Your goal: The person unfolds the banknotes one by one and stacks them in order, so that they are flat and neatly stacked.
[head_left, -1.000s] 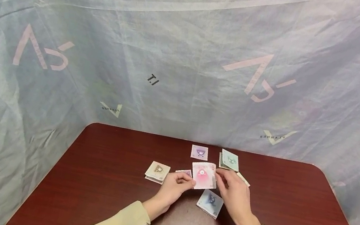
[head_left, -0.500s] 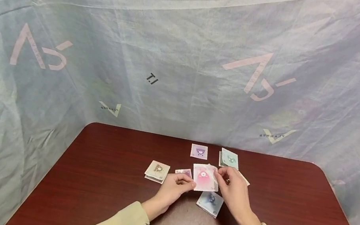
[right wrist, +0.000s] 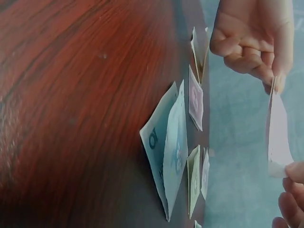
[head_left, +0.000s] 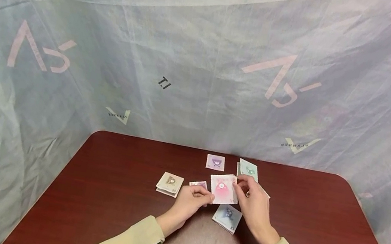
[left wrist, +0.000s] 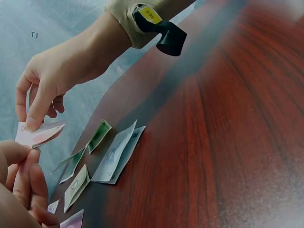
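A folded pink banknote (head_left: pixel 223 189) printed with a red one-eyed cartoon figure is held up over the middle of the table between both hands. My left hand (head_left: pixel 187 201) pinches its lower left corner between thumb and fingers. At its upper right edge, my right hand (head_left: pixel 254 204) pinches the paper. Seen edge-on in the right wrist view, the pink banknote (right wrist: pixel 278 130) shows a fold with layers close together. Just below it lies a folded blue-grey banknote (head_left: pixel 227 218). A magenta banknote (head_left: pixel 198 184) sits behind my left fingers, partly hidden.
A brown folded banknote (head_left: pixel 170 183) lies left of my left hand. Farther back are a purple banknote (head_left: pixel 215 162) and a green folded banknote (head_left: pixel 249 169). Another pale note (head_left: pixel 265 192) is mostly hidden behind my right hand. The reddish-brown table (head_left: pixel 108 194) ends at a grey cloth wall (head_left: pixel 192 51).
Both hands keep hold of the pink banknote. Its angle has shifted slightly, and my right fingers have moved a little along its upper right edge. The other notes stay put.
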Available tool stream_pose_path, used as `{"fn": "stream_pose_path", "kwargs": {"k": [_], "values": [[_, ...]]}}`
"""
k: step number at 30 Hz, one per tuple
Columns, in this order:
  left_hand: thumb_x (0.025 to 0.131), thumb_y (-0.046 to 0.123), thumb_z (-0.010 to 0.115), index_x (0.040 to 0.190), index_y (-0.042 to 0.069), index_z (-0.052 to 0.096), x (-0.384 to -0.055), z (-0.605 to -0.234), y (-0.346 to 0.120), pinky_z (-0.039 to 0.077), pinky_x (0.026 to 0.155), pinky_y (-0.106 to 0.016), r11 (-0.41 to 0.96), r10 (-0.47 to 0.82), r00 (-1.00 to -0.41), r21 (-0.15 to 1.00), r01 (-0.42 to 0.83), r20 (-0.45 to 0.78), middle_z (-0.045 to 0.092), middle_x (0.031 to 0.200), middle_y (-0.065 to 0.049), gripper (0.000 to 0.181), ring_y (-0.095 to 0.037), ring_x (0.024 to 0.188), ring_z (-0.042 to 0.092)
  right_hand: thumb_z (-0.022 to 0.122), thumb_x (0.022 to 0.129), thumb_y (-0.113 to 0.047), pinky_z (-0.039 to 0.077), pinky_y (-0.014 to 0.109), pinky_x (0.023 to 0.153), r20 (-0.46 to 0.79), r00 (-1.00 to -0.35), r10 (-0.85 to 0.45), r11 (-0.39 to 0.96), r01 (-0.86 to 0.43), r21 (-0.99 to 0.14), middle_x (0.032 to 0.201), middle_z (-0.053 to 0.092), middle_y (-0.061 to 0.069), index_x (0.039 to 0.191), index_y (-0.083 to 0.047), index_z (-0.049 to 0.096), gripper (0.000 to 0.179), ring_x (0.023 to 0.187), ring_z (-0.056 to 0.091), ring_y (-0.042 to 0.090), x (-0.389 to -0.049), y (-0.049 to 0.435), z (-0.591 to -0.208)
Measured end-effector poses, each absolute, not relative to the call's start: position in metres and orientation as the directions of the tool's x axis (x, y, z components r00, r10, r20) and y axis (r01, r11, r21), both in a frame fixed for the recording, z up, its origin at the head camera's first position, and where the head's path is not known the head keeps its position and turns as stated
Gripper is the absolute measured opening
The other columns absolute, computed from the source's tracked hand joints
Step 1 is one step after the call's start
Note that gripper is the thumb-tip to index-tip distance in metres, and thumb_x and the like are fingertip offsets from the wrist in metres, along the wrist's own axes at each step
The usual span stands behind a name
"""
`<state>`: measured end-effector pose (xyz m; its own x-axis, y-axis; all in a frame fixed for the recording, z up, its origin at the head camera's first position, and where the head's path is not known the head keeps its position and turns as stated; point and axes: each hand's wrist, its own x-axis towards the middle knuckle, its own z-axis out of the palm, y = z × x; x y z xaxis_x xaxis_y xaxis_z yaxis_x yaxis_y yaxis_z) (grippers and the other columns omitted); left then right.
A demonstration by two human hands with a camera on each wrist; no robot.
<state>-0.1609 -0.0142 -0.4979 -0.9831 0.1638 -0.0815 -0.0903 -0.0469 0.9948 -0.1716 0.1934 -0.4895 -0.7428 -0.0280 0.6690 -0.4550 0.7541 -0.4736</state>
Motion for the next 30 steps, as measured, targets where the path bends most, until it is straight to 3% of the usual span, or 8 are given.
{"fn": "stream_pose_path", "kwargs": {"k": [5, 11, 19, 30], "values": [[0.090, 0.007, 0.077, 0.093, -0.008, 0.075, -0.162, -0.499, -0.013, 0.050, 0.067, -0.025, -0.052, 0.149, -0.985, 0.994, -0.095, -0.087, 0.071, 0.073, 0.001, 0.015, -0.007, 0.066, 0.060, 0.084, 0.084, -0.003, 0.044, 0.027, 0.062, 0.699, -0.714, -0.034, 0.746, -0.483, -0.458, 0.083, 0.066, -0.004, 0.095, -0.014, 0.075, 0.017, 0.072, 0.061, 0.011, -0.171, 0.193, -0.491], [0.090, 0.007, 0.078, 0.093, -0.008, 0.074, -0.160, -0.502, -0.011, 0.048, 0.066, -0.024, -0.033, 0.133, -0.987, 0.995, -0.094, -0.089, 0.070, 0.074, 0.000, 0.015, -0.007, 0.068, 0.059, 0.084, 0.083, -0.001, 0.044, 0.026, 0.063, 0.712, -0.701, -0.039, 0.739, -0.500, -0.452, 0.089, 0.066, -0.003, 0.094, -0.014, 0.076, 0.019, 0.075, 0.062, 0.012, -0.168, 0.193, -0.491], [0.090, 0.005, 0.078, 0.094, -0.009, 0.074, -0.161, -0.503, -0.012, 0.050, 0.070, -0.024, -0.036, 0.110, -0.992, 0.997, -0.068, -0.063, 0.073, 0.078, -0.005, 0.015, -0.007, 0.071, 0.061, 0.082, 0.084, 0.003, 0.043, 0.014, 0.065, 0.669, -0.736, -0.099, 0.697, -0.531, -0.481, 0.081, 0.065, -0.007, 0.097, -0.013, 0.073, 0.023, 0.073, 0.056, 0.005, -0.164, 0.194, -0.489], [0.090, 0.006, 0.078, 0.093, -0.006, 0.075, -0.161, -0.510, -0.021, 0.045, 0.064, -0.019, 0.010, 0.127, -0.991, 0.999, -0.034, -0.035, 0.071, 0.081, -0.008, 0.013, -0.007, 0.071, 0.056, 0.080, 0.088, -0.002, 0.049, 0.024, 0.060, 0.590, -0.799, -0.121, 0.695, -0.492, -0.524, 0.078, 0.068, -0.012, 0.097, -0.017, 0.070, 0.021, 0.069, 0.056, 0.000, -0.161, 0.199, -0.485]]}}
